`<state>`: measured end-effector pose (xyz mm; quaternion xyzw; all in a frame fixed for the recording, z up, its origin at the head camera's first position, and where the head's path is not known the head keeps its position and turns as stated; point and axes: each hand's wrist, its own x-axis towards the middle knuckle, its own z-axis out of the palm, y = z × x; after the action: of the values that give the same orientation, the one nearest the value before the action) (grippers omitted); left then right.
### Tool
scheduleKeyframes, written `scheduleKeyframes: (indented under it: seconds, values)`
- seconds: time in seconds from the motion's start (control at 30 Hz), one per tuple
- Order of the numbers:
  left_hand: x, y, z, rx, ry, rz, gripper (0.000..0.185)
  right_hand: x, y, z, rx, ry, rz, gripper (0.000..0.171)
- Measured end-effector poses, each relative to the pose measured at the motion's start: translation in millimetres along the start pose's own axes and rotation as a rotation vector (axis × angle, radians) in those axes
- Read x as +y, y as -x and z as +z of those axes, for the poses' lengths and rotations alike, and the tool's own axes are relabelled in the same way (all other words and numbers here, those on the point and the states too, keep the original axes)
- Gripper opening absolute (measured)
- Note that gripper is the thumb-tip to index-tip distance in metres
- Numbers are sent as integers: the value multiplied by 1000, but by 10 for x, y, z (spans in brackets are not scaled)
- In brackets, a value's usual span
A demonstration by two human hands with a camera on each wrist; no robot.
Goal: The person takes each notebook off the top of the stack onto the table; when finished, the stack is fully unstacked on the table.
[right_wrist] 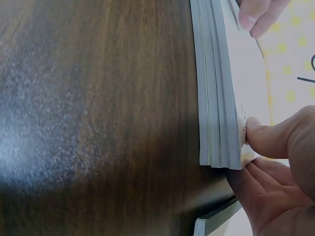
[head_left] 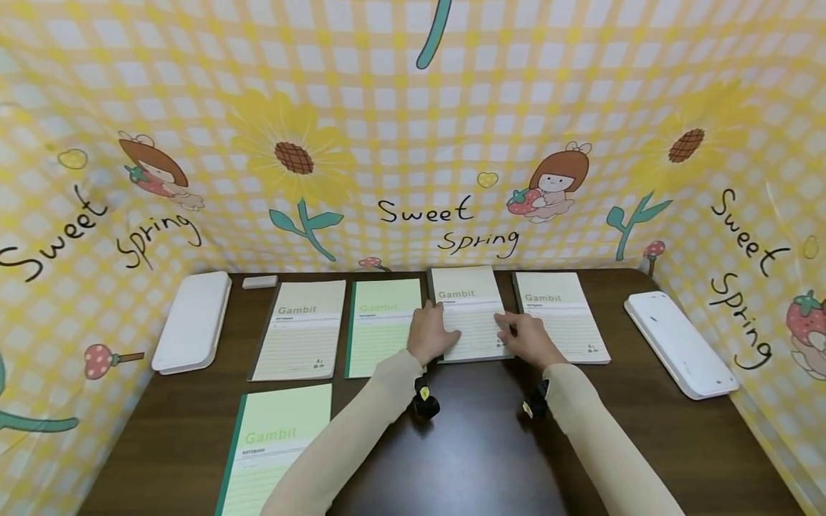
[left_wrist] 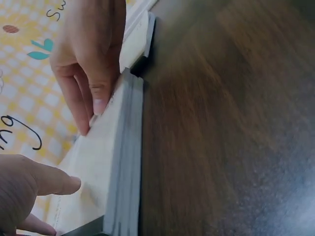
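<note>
Dark wood table (head_left: 477,444), yellow checked backdrop behind. I see both hands resting on a stack of notebooks (head_left: 470,315) mid-row: left hand (head_left: 431,334) flat, fingers fairly straight; right hand (head_left: 528,338) with thumb against the corner. Uneven pressure could fan the stack. Only the wrist views show several layered edges (right_wrist: 216,88).

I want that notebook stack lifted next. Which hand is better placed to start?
Probably the right hand: its thumb sits at the stack's near corner edge, while the left hand lies flat on top.
</note>
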<state>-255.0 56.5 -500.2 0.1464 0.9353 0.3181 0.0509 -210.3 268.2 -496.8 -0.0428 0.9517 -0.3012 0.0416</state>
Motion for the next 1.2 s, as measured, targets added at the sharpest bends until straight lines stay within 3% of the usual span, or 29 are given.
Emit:
scheduleKeyframes:
  seconds: [0.13, 0.3, 0.4, 0.5, 0.67, 0.8, 0.9, 1.07, 1.2]
  values:
    - [32, 28, -68, 23, 69, 16, 61, -20, 7, -25, -3, 0, 5, 41]
    - [-2, 1, -212, 39, 299, -14, 53, -42, -9, -25, -21, -21, 2, 42]
    - [-75, -53, -287, -25, 463, -75, 54, -54, -17, -2, -22, -24, -3, 42]
    - [-140, -101, -322, -107, 554, -113, 58, -59, -19, 29, -21, -16, -5, 42]
    - [-173, -131, -334, -170, 544, -133, 65, -62, -20, 75, -24, -8, -24, 42]
    - [-164, -141, -401, -153, 535, -135, 71, -56, -31, 103, -5, -18, -28, 44]
    - [-185, -118, -537, -121, 540, -141, 74, -50, -38, 114, -1, -1, -36, 45]
    - [-317, 82, -853, -90, 574, -120, 73, -27, -22, 82, 15, 40, -31, 44]
    - [-472, 537, -1071, -71, 634, -109, 72, -1, 18, 52, 19, 59, -20, 44]
